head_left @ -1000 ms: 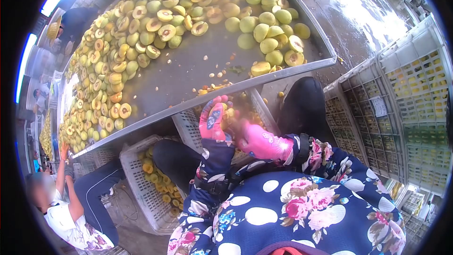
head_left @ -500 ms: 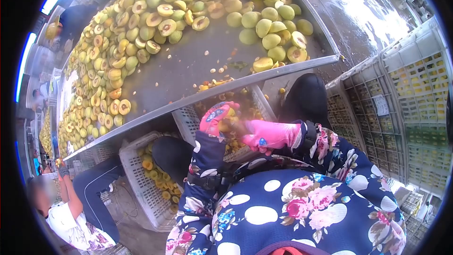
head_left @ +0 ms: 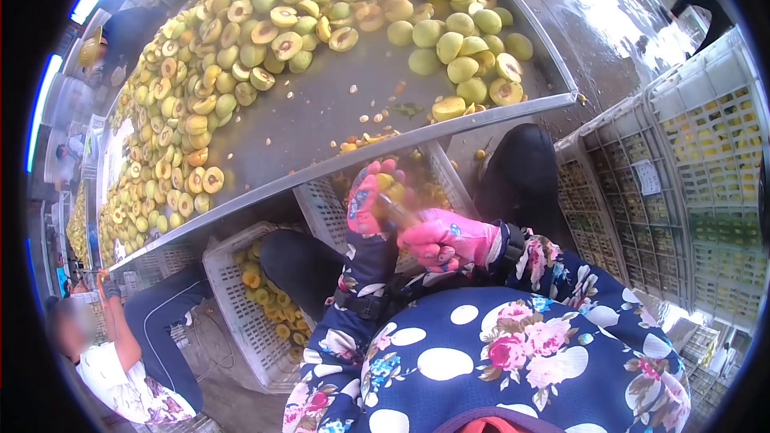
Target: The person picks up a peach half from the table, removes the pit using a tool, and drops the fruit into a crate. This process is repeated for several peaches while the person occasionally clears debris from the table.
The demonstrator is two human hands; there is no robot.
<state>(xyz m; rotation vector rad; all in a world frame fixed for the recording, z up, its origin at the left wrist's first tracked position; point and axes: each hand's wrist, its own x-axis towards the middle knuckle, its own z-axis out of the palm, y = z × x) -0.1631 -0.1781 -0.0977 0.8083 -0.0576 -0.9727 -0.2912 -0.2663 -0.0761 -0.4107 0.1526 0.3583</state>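
Observation:
My left hand [head_left: 370,199], in a pink glove, is closed around a yellow-green fruit piece [head_left: 393,192] above a white crate [head_left: 321,212] between my knees. My right hand [head_left: 451,239], gloved in pink too, is wrapped round a thin tool [head_left: 395,210] whose tip meets the fruit; its tip is blurred. Fruit pieces lie in the crate under both hands. Just beyond them is the metal table [head_left: 297,128], piled with halved green-yellow fruit [head_left: 286,44].
A second crate [head_left: 241,321] of fruit halves stands at lower left. A co-worker [head_left: 120,369] sits at far left. Stacked crates [head_left: 642,184] rise on the right. Another person's dark sleeve [head_left: 706,8] shows at upper right. The table's metal edge [head_left: 353,162] crosses before me.
My left hand has moved slightly up and right, and my right hand slightly down and left. A dark-sleeved arm has appeared at upper right. The co-worker's hands at far left have shifted.

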